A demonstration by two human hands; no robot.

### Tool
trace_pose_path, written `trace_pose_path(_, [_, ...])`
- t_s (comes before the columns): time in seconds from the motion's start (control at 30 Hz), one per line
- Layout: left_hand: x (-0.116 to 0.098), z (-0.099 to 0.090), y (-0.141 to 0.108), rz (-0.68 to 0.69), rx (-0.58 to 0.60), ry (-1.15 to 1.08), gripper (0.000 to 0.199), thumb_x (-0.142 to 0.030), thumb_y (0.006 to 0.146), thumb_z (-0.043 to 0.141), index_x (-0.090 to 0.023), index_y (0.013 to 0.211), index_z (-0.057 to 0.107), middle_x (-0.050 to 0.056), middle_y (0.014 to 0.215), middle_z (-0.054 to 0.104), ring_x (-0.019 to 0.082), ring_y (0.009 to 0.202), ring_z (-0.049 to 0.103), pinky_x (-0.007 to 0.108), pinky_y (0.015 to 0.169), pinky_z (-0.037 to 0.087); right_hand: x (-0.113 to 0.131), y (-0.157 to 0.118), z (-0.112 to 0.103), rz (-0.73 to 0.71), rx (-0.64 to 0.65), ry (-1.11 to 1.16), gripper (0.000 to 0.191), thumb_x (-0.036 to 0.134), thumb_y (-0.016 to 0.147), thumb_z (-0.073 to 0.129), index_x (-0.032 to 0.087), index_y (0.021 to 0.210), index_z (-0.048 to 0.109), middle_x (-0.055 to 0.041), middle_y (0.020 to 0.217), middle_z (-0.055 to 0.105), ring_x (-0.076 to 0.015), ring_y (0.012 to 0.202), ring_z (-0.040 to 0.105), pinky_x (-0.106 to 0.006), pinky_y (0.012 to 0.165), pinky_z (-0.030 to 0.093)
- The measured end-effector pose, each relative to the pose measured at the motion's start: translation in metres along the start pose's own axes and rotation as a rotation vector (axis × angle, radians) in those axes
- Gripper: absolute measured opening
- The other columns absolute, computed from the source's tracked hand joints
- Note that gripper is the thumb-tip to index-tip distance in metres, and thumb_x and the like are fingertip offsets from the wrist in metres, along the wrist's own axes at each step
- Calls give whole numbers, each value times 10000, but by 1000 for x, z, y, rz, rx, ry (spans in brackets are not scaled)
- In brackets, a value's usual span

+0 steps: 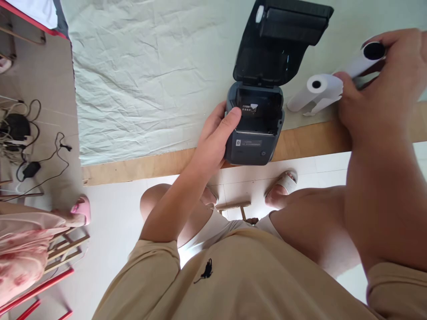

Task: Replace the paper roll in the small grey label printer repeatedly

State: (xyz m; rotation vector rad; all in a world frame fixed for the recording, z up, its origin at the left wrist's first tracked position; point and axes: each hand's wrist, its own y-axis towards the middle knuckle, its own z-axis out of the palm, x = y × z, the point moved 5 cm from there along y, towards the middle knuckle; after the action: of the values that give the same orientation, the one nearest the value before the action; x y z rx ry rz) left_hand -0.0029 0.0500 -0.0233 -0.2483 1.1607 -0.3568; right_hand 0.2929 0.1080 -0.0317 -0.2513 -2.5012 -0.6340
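Observation:
My left hand (220,129) grips the left side of a dark portable printer (253,149), its thumb over the rim of the paper bay. The printer's lid (267,66) is hinged open, with a black roller at its far end. Inside the bay, a small printed label shows and I see no roll. To the right, my right hand (383,75) is closed around a white paper roll (358,62) with a wide dark core. Its thumb tip reaches a second paper roll (308,95), which has a small core and a torn loose end.
A wrinkled pale green cloth (143,80) covers the table, whose wooden edge (140,171) faces me. Cables and a black adapter (31,171) lie at the left. Another person's pink slipper (83,210) shows near a wooden stool (66,249).

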Motion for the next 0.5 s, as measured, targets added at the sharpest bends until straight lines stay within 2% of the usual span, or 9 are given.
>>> trace_pose_path(0.1, [-1, 1, 0, -12, -5, 6, 195, -362, 1043, 514, -213, 1040, 640, -15, 933, 771, 183, 988, 835, 207, 622, 655, 15, -4, 2, -35, 35, -49, 623, -44, 603, 698, 198, 1175, 655, -90, 1174, 661, -221, 990, 613, -366, 732, 488])
trace_pose_path(0.2, [-4, 2, -1, -23, 37, 2, 162, -328, 1041, 506, -213, 1047, 621, -4, 898, 763, 188, 938, 835, 220, 586, 647, 26, -10, 2, -129, 114, -53, 673, -57, 588, 652, 235, 1194, 627, -75, 1175, 652, -211, 972, 618, -350, 714, 487])
trace_pose_path(0.3, [-6, 2, -2, -34, 75, 4, 110, -289, 1011, 550, -215, 1067, 608, 5, 880, 758, 205, 899, 833, 236, 548, 632, 24, -13, 0, -124, 111, -23, 610, 20, 640, 713, 247, 1200, 627, -89, 1203, 620, -226, 1023, 615, -341, 705, 479])
trace_pose_path(0.4, [-8, 1, -3, -55, 80, 36, 164, -368, 1026, 539, -225, 1079, 600, 8, 903, 761, 218, 913, 829, 248, 545, 625, 20, -14, 0, -110, 110, 82, 621, 61, 741, 662, 282, 1312, 562, -57, 1194, 633, -166, 923, 596, -308, 675, 448])
trace_pose_path(0.5, [-8, 0, -4, -79, 97, 63, 181, -404, 1015, 566, -240, 1085, 592, 13, 961, 776, 222, 917, 822, 259, 560, 630, 12, -14, 2, -102, 62, 68, 584, 67, 712, 698, 269, 1255, 622, -82, 1228, 610, -191, 981, 597, -309, 666, 445])
